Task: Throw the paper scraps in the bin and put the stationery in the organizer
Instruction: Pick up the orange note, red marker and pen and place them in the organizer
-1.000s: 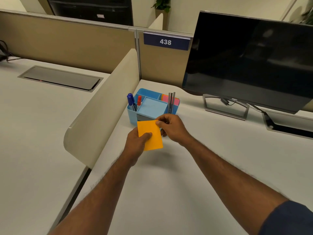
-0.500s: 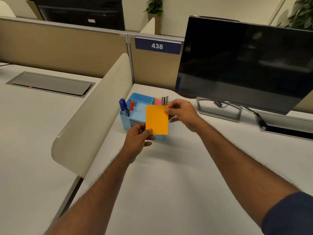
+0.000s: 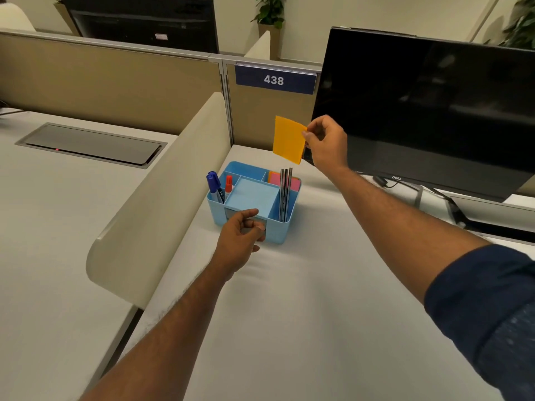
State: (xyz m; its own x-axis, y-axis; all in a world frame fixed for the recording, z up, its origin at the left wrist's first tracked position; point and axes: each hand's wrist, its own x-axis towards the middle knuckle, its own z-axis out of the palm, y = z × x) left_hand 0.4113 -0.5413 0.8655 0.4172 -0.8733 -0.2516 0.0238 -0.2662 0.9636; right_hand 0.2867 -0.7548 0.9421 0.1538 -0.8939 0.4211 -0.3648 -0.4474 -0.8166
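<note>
Orange sticky-note pad (image 3: 289, 138) is held in the air in the upper middle of the frame, higher in the picture than the blue organizer (image 3: 278, 234) at centre. Its right edge is hidden under the thumb and curled fingers of the right hand (image 3: 327, 143), which pinch it there; the arm reaches forward and up. The left hand (image 3: 240, 233) sits low, just before the organizer's front wall and covering part of a grey panel; its fingers are loosely curled with nothing seen in them, and whether they touch the wall is unclear. Blue markers (image 3: 213, 183), a red marker (image 3: 228, 182), grey pens (image 3: 285, 195) and pink notes (image 3: 293, 183) stand in separate compartments. A dark monitor (image 3: 419, 111), cut off at the right, rises behind the right hand; a cream divider (image 3: 162, 198) runs along the left of the desk (image 3: 289, 314).
</note>
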